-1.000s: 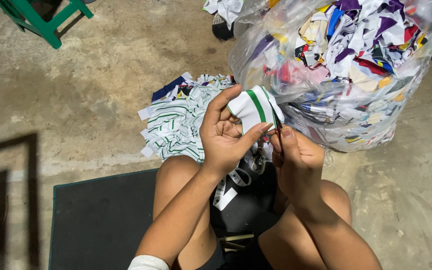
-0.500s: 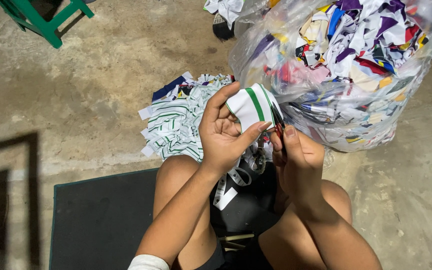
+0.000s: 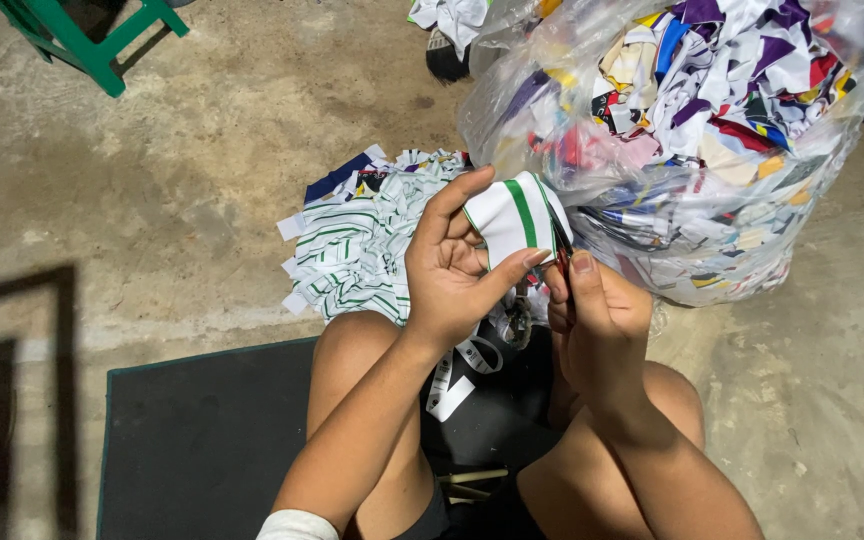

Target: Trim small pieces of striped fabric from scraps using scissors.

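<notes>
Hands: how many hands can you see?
2. The left hand holds a white cloth piece with a green stripe; the right hand is beside it, gripping a small tool.

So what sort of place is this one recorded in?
Probably an informal home or backyard textile workspace. The person sits on a bare concrete floor with a dark mat, beside a big clear plastic bag of colourful fabric scraps and a pile of green-striped white fabric pieces.

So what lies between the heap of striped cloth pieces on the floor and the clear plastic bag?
In the head view, the left hand holds a white, green-striped cloth piece there.
</notes>
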